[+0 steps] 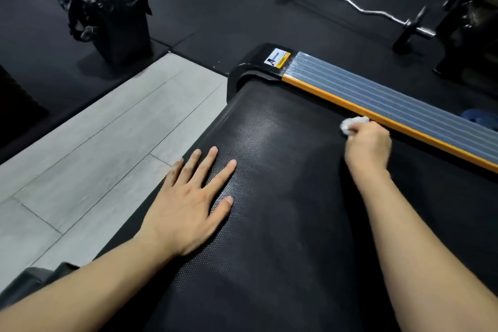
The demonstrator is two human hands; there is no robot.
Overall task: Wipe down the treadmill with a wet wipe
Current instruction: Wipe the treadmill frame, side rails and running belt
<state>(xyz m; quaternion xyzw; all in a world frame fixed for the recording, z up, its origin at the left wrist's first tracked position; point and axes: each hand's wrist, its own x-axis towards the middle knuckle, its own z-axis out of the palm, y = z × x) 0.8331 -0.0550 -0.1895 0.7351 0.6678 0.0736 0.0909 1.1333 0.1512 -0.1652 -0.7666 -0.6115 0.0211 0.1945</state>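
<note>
The treadmill's black textured belt [283,170] fills the middle of the head view, running from the near edge to its rounded black end cap [250,67]. Along its right side lies a grey ribbed side rail [390,101] with an orange strip. My right hand [367,144] is shut on a crumpled white wet wipe [350,124], pressed on the belt right beside the orange strip. My left hand [188,202] rests flat on the belt's left edge, fingers spread, holding nothing.
A black bin lined with a black bag [113,13] stands on the dark rubber floor at the back left. A curl barbell with plates [350,0] lies at the back right. Grey floor boards [94,148] run left of the treadmill.
</note>
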